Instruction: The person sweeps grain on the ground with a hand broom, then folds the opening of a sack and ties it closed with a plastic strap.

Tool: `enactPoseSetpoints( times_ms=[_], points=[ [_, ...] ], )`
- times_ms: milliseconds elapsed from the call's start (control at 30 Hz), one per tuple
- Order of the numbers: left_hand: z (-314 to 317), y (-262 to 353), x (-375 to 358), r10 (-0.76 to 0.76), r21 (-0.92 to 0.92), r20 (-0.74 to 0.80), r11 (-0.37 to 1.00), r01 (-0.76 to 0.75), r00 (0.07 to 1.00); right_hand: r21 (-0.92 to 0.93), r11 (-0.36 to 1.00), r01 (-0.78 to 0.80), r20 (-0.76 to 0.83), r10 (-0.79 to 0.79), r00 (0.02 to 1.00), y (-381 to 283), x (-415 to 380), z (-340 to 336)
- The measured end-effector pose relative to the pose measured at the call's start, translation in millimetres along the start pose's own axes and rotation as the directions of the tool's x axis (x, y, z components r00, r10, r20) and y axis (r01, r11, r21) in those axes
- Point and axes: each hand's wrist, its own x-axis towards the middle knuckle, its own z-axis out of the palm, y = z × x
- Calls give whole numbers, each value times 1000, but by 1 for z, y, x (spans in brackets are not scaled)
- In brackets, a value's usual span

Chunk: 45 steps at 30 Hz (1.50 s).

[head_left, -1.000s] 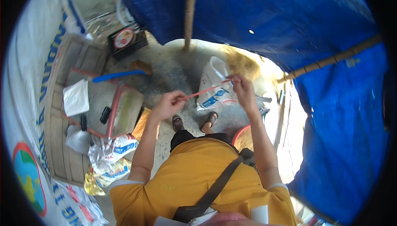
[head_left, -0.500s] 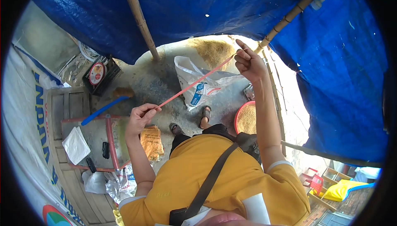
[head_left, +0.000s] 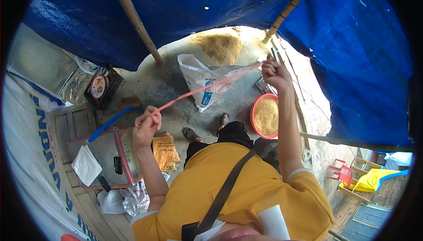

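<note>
A thin pink strip point(head_left: 207, 86) runs slightly slack between my two hands. My left hand point(head_left: 147, 125) is closed around its lower end. At its upper end my right hand point(head_left: 276, 74) pinches the strip with curled fingers. Below the strip a white sack point(head_left: 193, 77) with blue and red print stands open-mouthed on the floor. A red-rimmed basin point(head_left: 265, 115) full of golden grain or husks is beneath my right forearm.
A glass-topped table point(head_left: 105, 161) at the left bears a white cloth point(head_left: 86, 166), black items and a blue strip point(head_left: 110, 124). Orange sacks point(head_left: 165, 152) lie beside it. Bamboo poles point(head_left: 136, 22) and blue tarp point(head_left: 194, 3) hang ahead. Red chairs point(head_left: 341, 173) are at the lower right.
The strip has gone from taut to slightly slack. My right hand has moved down and right, its fingers more curled. The view has shifted, showing more of the basin.
</note>
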Motion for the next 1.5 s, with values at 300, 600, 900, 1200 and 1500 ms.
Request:
enactPoseSetpoints(
  times_ms=[300, 600, 900, 1200, 1500],
  points=[
    [26, -3, 10, 237, -687, -338, 599, -411, 911, 220, 967, -127, -253, 183, 950, 18, 45, -3],
    [79, -47, 35, -179, -877, -337, 416, -239, 924, 406, 914, 2, -355, 156, 922, -60, 38, -45],
    [129, -67, 48, -284, -839, -271, 538, -81, 919, 423, 906, 7, -262, 114, 958, -121, 13, -80],
    [122, -55, 14, 260, -63, -697, 906, -418, 668, 47, 932, 360, -225, -342, 913, -163, -11, -88],
    [216, -94, 92, 146, 869, 90, 471, -149, 985, -936, 167, 311, 329, 99, 939, 18, -54, -41]
  ],
)
